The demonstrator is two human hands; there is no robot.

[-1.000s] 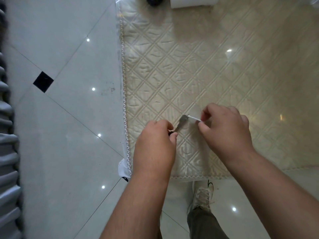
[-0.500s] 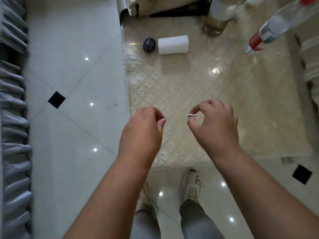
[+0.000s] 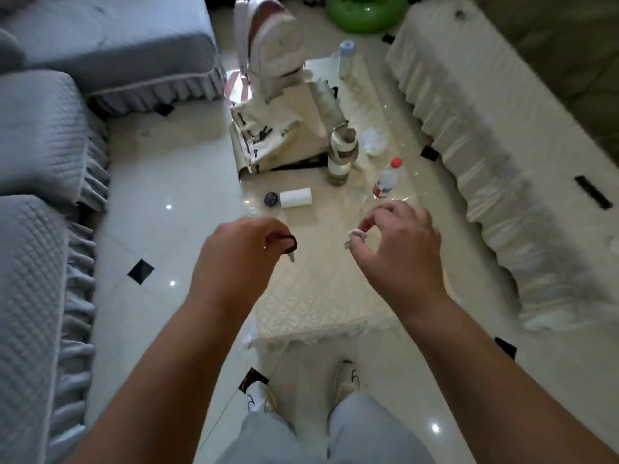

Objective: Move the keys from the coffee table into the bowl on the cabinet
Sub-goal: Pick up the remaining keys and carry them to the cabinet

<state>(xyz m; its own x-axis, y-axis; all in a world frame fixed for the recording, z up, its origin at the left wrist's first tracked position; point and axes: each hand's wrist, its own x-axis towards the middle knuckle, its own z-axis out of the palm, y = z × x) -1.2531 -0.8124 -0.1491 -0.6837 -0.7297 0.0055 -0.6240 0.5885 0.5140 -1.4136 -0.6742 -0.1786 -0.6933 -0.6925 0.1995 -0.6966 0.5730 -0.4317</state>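
My left hand [image 3: 243,252] pinches a key with a black head [image 3: 290,245], its metal blade hanging down. A second key with a white head [image 3: 354,236] is pinched in my right hand [image 3: 398,249]. Both hands hover above the near end of the coffee table [image 3: 321,296], which wears a cream quilted cover. No bowl or cabinet is in view.
On the table stand a white roll [image 3: 296,197], a small dark round object [image 3: 271,198], a red-capped bottle [image 3: 387,178], a wrapped bottle [image 3: 342,155] and a cream bag [image 3: 284,135]. Grey sofas [image 3: 40,202] sit left; a white-covered sofa [image 3: 502,169] right.
My hands separated, each lifting one key off the table. The view tilted up from the tabletop and now takes in the whole table and the sofas.
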